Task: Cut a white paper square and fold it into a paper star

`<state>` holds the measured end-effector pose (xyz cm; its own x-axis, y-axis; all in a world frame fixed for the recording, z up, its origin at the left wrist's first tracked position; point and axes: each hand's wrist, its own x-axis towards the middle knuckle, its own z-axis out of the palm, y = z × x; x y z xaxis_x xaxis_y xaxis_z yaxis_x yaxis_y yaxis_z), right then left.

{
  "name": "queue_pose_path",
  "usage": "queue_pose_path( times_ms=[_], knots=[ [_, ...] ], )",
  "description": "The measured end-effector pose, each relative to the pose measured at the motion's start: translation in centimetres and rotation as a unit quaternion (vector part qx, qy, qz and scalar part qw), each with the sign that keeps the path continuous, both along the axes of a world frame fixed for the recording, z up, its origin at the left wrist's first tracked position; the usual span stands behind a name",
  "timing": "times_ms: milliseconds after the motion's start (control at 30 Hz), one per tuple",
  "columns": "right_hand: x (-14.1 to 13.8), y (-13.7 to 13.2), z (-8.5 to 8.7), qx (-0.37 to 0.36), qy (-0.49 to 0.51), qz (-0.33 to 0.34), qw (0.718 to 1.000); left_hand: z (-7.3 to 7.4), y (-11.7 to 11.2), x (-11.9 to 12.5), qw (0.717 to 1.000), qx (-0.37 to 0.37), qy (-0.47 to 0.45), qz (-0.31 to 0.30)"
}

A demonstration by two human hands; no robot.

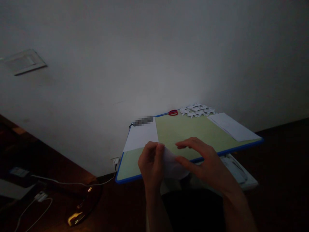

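My left hand (151, 162) and my right hand (201, 161) both pinch a small folded piece of white paper (172, 164) over the near edge of a green board with a blue rim (241, 146). The left fingers are curled round the paper's left side. On its right side, my right thumb and fingers press together. A white sheet (142, 136) lies on the board's left part, just beyond my left hand.
Several white paper cut-outs (196, 110) lie at the board's far edge beside red-handled scissors (173, 112). More white sheets (232, 126) lie at its right. White cables (72, 183) and a shiny lamp base (82, 206) sit on the dark surface at left. A white wall stands behind.
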<state>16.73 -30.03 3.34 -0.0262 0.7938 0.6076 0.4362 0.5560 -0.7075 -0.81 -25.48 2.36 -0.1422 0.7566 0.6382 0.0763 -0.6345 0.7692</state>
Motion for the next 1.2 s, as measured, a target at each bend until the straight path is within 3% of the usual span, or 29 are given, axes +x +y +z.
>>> queue_pose_path(
  times_ms=[267,500,633,833,1000,1200],
  knots=[
    [-1.5,0.0,0.3,0.037,0.040,0.020,0.998,0.7,-0.7,1.1,0.995,0.060,0.071,-0.036],
    [-0.1,0.0,0.4,0.007,-0.007,0.076,0.997,0.5,-0.5,0.0,0.995,0.016,0.008,0.102],
    [0.2,-0.2,0.3,-0.004,-0.023,0.094,0.995,0.7,-0.4,-0.5,0.992,0.006,0.003,0.125],
    [0.1,0.0,0.2,-0.015,0.031,0.032,0.999,0.6,-0.5,0.1,0.997,0.006,0.054,0.047],
    [0.4,0.2,0.3,-0.020,0.056,0.044,0.997,0.8,-0.5,0.7,0.995,0.010,0.095,-0.025],
    [0.9,0.1,0.6,0.013,0.091,-0.011,0.996,1.2,-0.7,0.8,0.988,-0.018,0.126,-0.088]
  ],
)
